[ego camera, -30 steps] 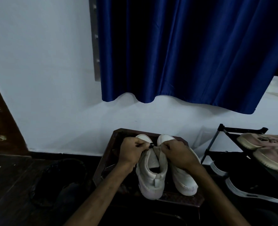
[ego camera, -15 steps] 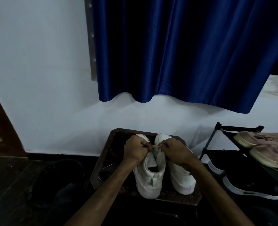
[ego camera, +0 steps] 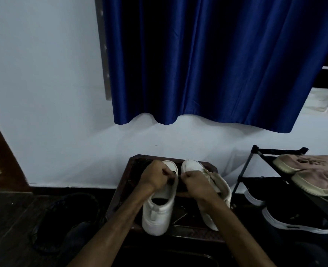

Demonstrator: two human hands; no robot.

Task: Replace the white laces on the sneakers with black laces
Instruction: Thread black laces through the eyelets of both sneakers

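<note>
Two white sneakers stand toes-away on a dark wooden stool (ego camera: pixel 124 182). Over the lace area of the left sneaker (ego camera: pixel 157 212), my left hand (ego camera: pixel 155 178) is closed in a fist, pinching a thin dark lace (ego camera: pixel 172 173) near the toe end. My right hand (ego camera: pixel 194 184) is closed too, gripping the other end of that lace between the two shoes. It partly covers the right sneaker (ego camera: pixel 217 182). The lace itself is mostly hidden by my fingers.
A black shoe rack (ego camera: pixel 259 151) stands at the right, with pinkish sneakers (ego camera: pixel 305 163) on top and black shoes (ego camera: pixel 294 220) below. A blue curtain (ego camera: pixel 217 64) hangs on the white wall behind. A dark bag (ego camera: pixel 66 218) lies on the floor at the left.
My hands have drawn slightly apart over the left sneaker, and both shifted a little toward the toe. The view moved a little.
</note>
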